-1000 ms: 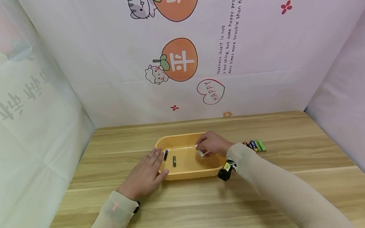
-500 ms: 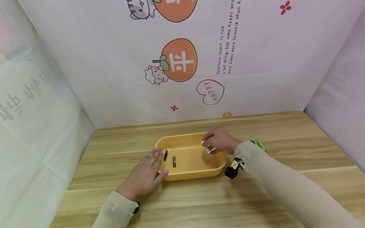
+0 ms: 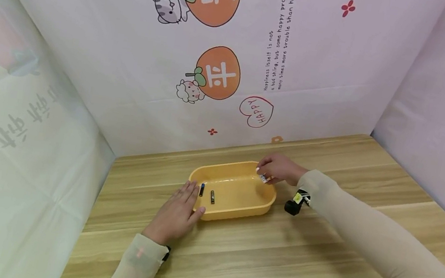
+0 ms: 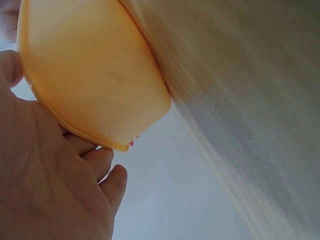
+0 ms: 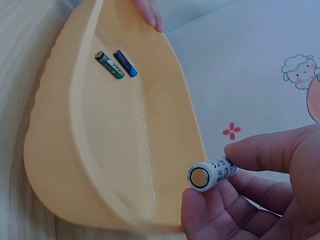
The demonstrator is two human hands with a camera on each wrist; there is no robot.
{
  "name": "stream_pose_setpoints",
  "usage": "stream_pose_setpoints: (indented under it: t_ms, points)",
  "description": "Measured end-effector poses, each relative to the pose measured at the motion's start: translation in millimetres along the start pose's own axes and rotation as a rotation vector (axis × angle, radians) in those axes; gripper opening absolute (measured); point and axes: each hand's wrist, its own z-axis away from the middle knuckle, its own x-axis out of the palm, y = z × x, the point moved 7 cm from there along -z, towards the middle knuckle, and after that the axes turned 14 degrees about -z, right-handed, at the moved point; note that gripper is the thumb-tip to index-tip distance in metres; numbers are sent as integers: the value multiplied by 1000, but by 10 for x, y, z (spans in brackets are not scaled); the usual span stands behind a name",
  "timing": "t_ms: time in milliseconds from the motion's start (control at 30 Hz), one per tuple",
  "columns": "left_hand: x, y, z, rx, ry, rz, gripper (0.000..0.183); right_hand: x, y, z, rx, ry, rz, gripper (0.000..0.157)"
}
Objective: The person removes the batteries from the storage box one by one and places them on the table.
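Note:
A yellow oblong plastic basin (image 3: pixel 233 214) stands on the wooden table. My left hand (image 3: pixel 175 213) lies at its left end, fingers over the rim and thumb at the near corner. The left wrist view shows the same hand (image 4: pixel 55 165) against the basin's outer wall (image 4: pixel 100 65). Between thumb and fingers, my right hand (image 3: pixel 280 168) pinches a white battery (image 5: pixel 215 171) with dark printing, above the basin's far right end. Inside the basin at the left lie a green battery (image 5: pixel 110 65) and a blue battery (image 5: pixel 125 63), apart from each other.
White printed cloth (image 3: pixel 316 52) hangs behind the table and along both sides. Wooden tabletop (image 3: pixel 230 263) extends in front of the basin and to its right. A black wrist camera (image 3: pixel 293 207) hangs under my right wrist near the basin's right end.
My right hand has moved right and slightly away with the white battery, from over the basin's inside toward its right rim. Batteries on the table at right are now hidden behind that arm.

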Motion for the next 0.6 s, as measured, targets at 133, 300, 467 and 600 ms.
stream_pose_setpoints:
  t_ms: [133, 300, 467, 600]
  points:
    - [0, 1, 1, -2, -7, 1, 76, -109, 40, 7, 18, 16, 9, 36]
    - [-4, 4, 7, -5, -14, 8, 76, -228, 81, 35, 32, 28, -8, 37]
    - [-20, 12, 14, -1, -3, 16, 75, -327, 97, 74, 13, 31, -9, 36]
    - [-29, 9, 8, -5, -13, 18, 75, -399, 110, 105, -5, 40, -2, 36]
